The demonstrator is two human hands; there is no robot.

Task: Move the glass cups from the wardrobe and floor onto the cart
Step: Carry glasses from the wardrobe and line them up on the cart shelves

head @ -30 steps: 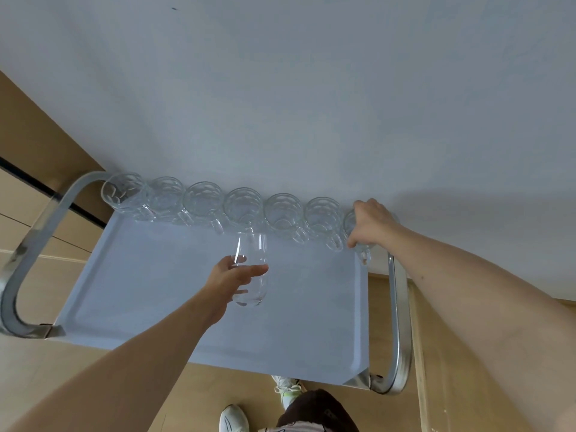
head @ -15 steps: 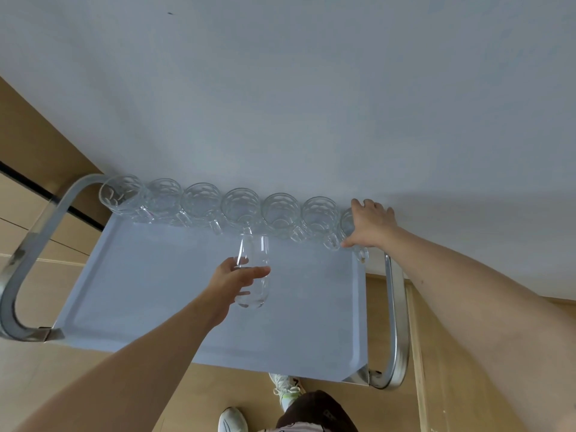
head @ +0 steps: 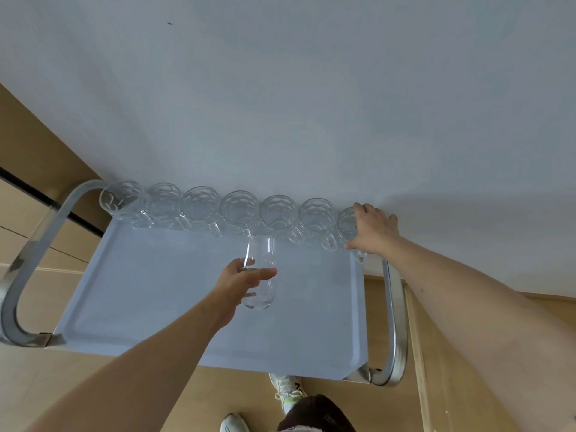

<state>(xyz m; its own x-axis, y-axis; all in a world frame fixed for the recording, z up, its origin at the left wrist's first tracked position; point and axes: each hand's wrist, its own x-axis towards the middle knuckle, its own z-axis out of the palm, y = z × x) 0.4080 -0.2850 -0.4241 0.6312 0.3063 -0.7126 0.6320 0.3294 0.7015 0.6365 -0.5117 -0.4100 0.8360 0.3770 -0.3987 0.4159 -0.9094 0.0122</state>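
A pale blue cart tray [head: 149, 294] with chrome side handles stands against a white wall. Several dimpled glass mugs [head: 240, 210] are lined up along the tray's far edge. My right hand [head: 372, 229] rests on the rightmost mug [head: 346, 224] at the far right corner, fingers spread over its rim and side. My left hand [head: 241, 282] grips a tall smooth glass cup [head: 261, 272] above the middle of the tray, just in front of the row.
The white wall [head: 311, 104] runs right behind the mugs. Chrome handles [head: 396, 322] curve down at both ends of the cart. Wooden floor and wooden panels lie left and right. My shoes [head: 286, 391] show below the tray's near edge.
My right hand has loosened from gripping the rightmost mug to lying over it with spread fingers. My left hand and its tall glass have barely moved.
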